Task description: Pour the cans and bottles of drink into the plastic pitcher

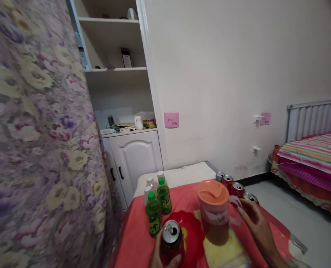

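My left hand is wrapped round a dark drink can, its top opened, over the near left part of a red scalloped tray. To the right stands a clear plastic pitcher with an orange lid and brown liquid low inside. My right hand is at the pitcher's clear handle, thumb and curled fingers closed about it. Beneath the pitcher lies a yellow cloth. Left of the tray are two green-capped bottles with green labels.
Several opened cans line the table's right edge. Clear white-capped bottles stand behind the green ones. A red cloth covers the table. A floral curtain hangs at left, a white cabinet behind, a bed at right.
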### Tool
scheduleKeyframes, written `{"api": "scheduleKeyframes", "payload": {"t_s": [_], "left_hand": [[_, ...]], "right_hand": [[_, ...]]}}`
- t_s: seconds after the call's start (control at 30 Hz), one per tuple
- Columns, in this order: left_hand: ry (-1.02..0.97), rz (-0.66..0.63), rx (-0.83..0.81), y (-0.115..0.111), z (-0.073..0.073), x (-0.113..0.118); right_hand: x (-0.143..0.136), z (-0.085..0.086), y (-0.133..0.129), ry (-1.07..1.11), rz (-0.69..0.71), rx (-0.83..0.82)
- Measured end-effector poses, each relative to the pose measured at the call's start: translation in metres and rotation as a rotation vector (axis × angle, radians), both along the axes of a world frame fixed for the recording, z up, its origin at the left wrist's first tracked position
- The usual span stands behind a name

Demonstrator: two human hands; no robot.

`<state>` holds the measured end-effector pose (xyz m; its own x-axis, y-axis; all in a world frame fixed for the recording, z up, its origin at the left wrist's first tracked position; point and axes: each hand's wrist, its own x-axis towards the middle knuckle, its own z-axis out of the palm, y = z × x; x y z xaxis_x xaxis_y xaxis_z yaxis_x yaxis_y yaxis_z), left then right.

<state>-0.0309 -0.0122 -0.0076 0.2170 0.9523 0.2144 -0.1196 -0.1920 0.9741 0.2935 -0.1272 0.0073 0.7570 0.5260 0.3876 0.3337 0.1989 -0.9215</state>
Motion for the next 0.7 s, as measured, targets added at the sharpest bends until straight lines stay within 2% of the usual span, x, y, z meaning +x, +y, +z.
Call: {"api": "scheduleKeyframes", "payload": {"t_s": [0.13, 0.2, 0.27, 0.37, 0.5, 0.57, 0.7], "left_hand": [[0.01, -0.142, -0.053, 0.009, 0.022, 0.005], [-0.02, -0.198, -0.059, 0.017, 0.026, 0.01], [-0.047, -0.229, -0.062, 0.025, 0.023, 0.015], [-0.089, -0.23, -0.093, 0.034, 0.008, 0.017], [-0.202, -0.231, -0.226, 0.03, -0.004, 0.018], [-0.314, -0.259, -0.315, 0.022, -0.001, 0.02], [-0.479, -0.314, -0.408, 0.006, 0.016, 0.025]], "right_hand": [[0.006, 0.009, 0.009, 0.075, 0.137, 0.014], [0.008, 0.012, 0.014, 0.055, 0.204, 0.022], [0.01, 0.011, 0.019, 0.066, 0.267, 0.028], [0.014, 0.003, 0.027, 0.152, 0.322, 0.031], [0.018, -0.008, 0.035, 0.277, 0.35, 0.029], [0.019, -0.01, 0.037, 0.312, 0.34, 0.021], [0.019, -0.009, 0.038, 0.351, 0.362, 0.016]]}}
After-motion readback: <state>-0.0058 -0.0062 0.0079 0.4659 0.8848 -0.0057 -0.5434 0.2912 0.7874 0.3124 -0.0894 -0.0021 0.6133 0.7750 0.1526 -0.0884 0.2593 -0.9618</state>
